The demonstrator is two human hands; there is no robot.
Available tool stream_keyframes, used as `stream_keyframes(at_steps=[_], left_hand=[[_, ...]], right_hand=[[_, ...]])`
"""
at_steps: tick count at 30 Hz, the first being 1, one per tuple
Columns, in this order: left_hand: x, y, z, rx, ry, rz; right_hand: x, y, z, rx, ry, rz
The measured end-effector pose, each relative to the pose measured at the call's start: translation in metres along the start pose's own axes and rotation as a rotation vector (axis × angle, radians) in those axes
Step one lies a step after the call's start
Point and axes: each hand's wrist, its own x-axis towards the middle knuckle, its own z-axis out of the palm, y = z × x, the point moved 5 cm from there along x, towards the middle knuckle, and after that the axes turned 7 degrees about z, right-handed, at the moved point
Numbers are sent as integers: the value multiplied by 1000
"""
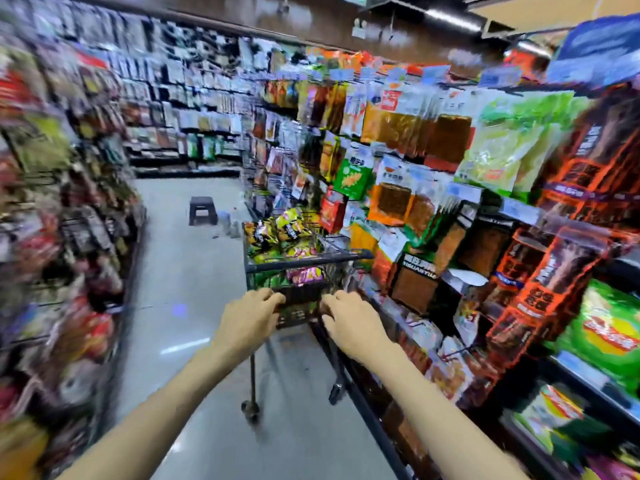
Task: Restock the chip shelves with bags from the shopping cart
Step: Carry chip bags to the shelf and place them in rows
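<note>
A dark wire shopping cart [304,263] stands in the aisle ahead of me, close to the right-hand shelves. Several yellow, green and pink chip bags [282,233] fill its basket. My left hand [251,318] and my right hand [349,320] both reach the cart's rear end, fingers curled at its handle, which the hands hide. Green chip bags [609,337] sit on the lower right shelf near me. The picture is blurred by motion.
Stocked snack shelves line both sides: the right shelving [450,202] hangs packets close to the cart, the left shelving [52,202] is blurred. A small dark step stool [203,210] stands on the grey floor farther down the aisle.
</note>
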Motion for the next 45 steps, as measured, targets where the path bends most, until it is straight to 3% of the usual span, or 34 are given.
stream_keyframes(at_steps=[8, 14, 22, 33, 40, 45], left_hand=[[-116, -186, -11, 154, -108, -220], [-154, -272, -13, 218, -113, -330], [-125, -351, 25, 110, -98, -432], [-23, -540, 26, 223, -55, -481], [32, -589, 86, 193, -120, -502], [96, -626, 129, 53, -116, -479]], right_hand=[[62, -203, 70, 97, -71, -245], [104, -277, 121, 127, -135, -337], [195, -322, 175, 178, -190, -398], [419, -392, 212, 229, -123, -494], [493, -387, 268, 205, -220, -514], [560, -363, 296, 175, -199, -449]])
